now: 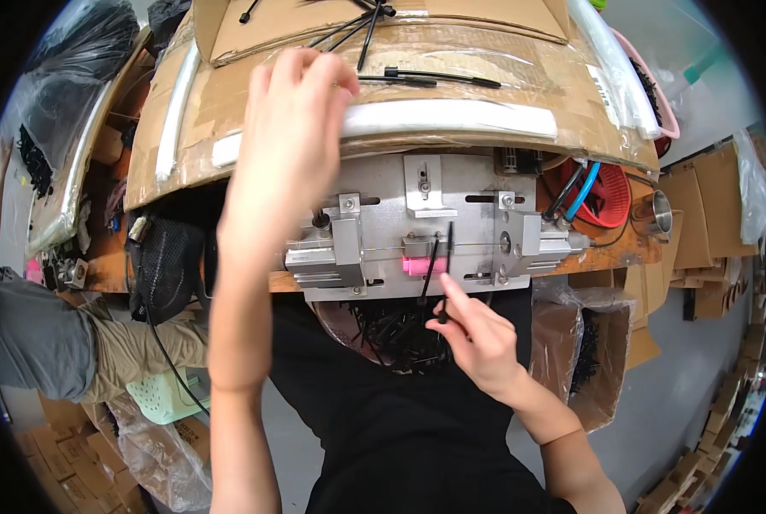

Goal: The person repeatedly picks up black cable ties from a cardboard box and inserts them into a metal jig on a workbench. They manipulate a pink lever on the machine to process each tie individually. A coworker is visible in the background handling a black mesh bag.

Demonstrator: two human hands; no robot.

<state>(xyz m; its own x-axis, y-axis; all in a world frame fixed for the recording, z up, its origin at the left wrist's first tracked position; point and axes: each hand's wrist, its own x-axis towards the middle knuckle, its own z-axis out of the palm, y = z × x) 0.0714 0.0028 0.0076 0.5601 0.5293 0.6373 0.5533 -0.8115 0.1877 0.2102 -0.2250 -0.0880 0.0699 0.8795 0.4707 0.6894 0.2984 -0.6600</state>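
My left hand [295, 107] is raised over a cardboard sheet. Its fingers are curled together by the end of a thin black rod [413, 82], and what lies between the fingertips is hidden. Lower down, my right hand [484, 341] pinches a slim black rod with a thicker end [443, 315] between thumb and forefinger. A second black rod [431, 270] slants just left of it. Both rods cross in front of a metal fixture [383, 184] with a pink block [424, 266] at its middle. Clamp blocks flank it, left [346, 244] and right [527, 246].
White plastic strips [451, 118] lie along the cardboard [271, 81], with more black rods [370, 26] at its top. A red basket [610, 201] and a metal cup [652, 214] stand at the right. Below the fixture, a container holds many black pieces [391, 330]. Another person's leg [143, 347] is at left.
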